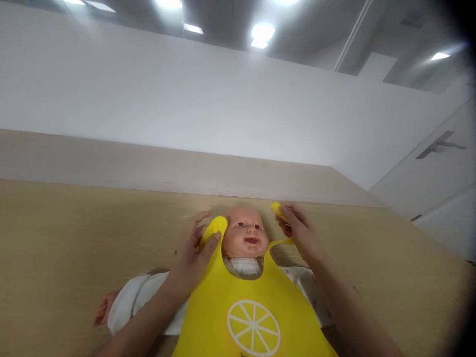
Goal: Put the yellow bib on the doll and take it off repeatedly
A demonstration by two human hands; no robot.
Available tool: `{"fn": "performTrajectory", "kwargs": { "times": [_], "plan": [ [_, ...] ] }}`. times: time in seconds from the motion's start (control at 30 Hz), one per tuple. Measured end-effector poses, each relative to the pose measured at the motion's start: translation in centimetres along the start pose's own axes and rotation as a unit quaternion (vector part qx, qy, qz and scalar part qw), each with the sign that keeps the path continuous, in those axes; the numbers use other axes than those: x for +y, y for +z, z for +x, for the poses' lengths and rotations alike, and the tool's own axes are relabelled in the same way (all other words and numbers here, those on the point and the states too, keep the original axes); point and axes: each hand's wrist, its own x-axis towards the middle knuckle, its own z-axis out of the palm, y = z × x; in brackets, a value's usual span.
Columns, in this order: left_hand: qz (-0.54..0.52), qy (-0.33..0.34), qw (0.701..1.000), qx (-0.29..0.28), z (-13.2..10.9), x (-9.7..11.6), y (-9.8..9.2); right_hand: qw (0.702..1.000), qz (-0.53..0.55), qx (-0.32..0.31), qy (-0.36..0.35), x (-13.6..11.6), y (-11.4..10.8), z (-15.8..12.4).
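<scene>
A baby doll (243, 233) in white clothes lies face up on the wooden table. Over its chest is a yellow bib (211, 317) printed with a white citrus slice, its neck opening under the doll's chin. My left hand (193, 253) pinches the bib's left strap, which stands up beside the doll's head. On the other side, my right hand (299, 230) grips the right strap, with its yellow tip sticking out past the fingers. The two strap ends are apart. Part of the doll's body is hidden under the bib and my forearms.
The doll's arm in a white sleeve (137, 297) stretches out to the left on the table (67, 248). Behind the table's far edge rises a white wall (167, 99). A door with a handle (439, 144) is at the right.
</scene>
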Motion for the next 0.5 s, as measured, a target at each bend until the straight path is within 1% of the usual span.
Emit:
{"fn": "performTrajectory", "kwargs": {
  "times": [0.1, 0.17, 0.23, 0.3, 0.4, 0.5],
  "plan": [
    [-0.026, 0.012, 1.0, 0.002, 0.0, 0.3, 0.0, 0.997, 0.078, 0.004, 0.0, -1.6, -0.6, -0.6],
    [-0.012, 0.026, 1.0, 0.003, 0.0, 0.4, -0.1, 0.995, 0.101, -0.001, -0.004, -2.2, -0.8, -1.2],
    [0.011, 0.048, 0.999, 0.007, -0.2, 0.4, -0.2, 0.996, 0.092, -0.011, -0.014, -2.6, -0.8, -1.8],
    [0.031, 0.067, 0.997, 0.008, -0.3, 0.3, -0.2, 0.997, 0.062, -0.029, -0.044, -3.3, -0.5, -2.5],
    [0.041, 0.068, 0.997, 0.01, -0.5, 0.2, -0.2, 0.988, 0.006, -0.102, -0.115, -5.0, 0.4, -3.4],
    [0.052, 0.071, 0.996, 0.005, -0.6, 0.4, -0.3, 0.965, -0.065, -0.199, -0.159, -6.5, 1.7, -3.9]
  ]
}}
